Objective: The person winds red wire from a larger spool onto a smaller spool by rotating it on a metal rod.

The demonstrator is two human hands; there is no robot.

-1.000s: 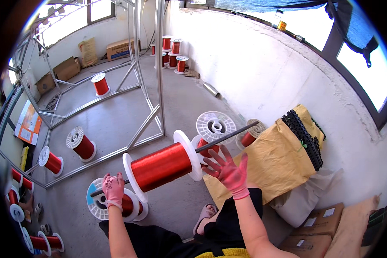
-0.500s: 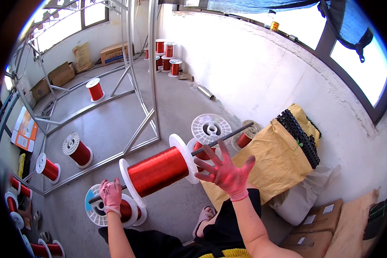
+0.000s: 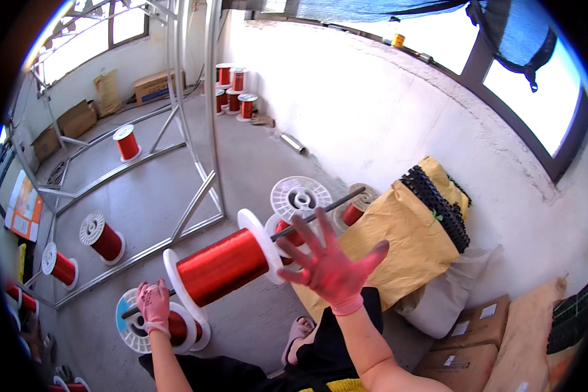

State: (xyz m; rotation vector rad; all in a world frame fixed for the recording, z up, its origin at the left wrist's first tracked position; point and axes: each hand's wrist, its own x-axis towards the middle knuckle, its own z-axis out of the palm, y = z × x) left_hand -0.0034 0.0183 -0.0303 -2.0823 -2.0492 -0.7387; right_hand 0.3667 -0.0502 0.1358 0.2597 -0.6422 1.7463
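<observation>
A large spool of red wire (image 3: pixel 222 266) with white flanges is threaded on a dark rod (image 3: pixel 346 198), tilted up toward the right. My left hand (image 3: pixel 153 307), in a pink glove, is closed around the rod's lower left end. My right hand (image 3: pixel 332 271), gloved in pink with a redder palm, is open with fingers spread, just right of the spool's right flange. It overlaps the rod in view; whether it touches either is unclear. Below my left hand stands another spool with a white flange (image 3: pixel 127 326). A wide white spool flange (image 3: pixel 302 195) lies behind the rod.
A metal frame (image 3: pixel 210 189) stands ahead on the left, with several red wire spools (image 3: pixel 102 239) on the floor around it. More spools (image 3: pixel 239 81) are stacked by the far wall. To my right lie a yellow sack (image 3: pixel 392 235) and cardboard boxes (image 3: pixel 460 362).
The whole view has shifted, so the scene sits further left. My right hand, still spread, sits slightly further right of the spool. My left hand keeps its hold on the rod.
</observation>
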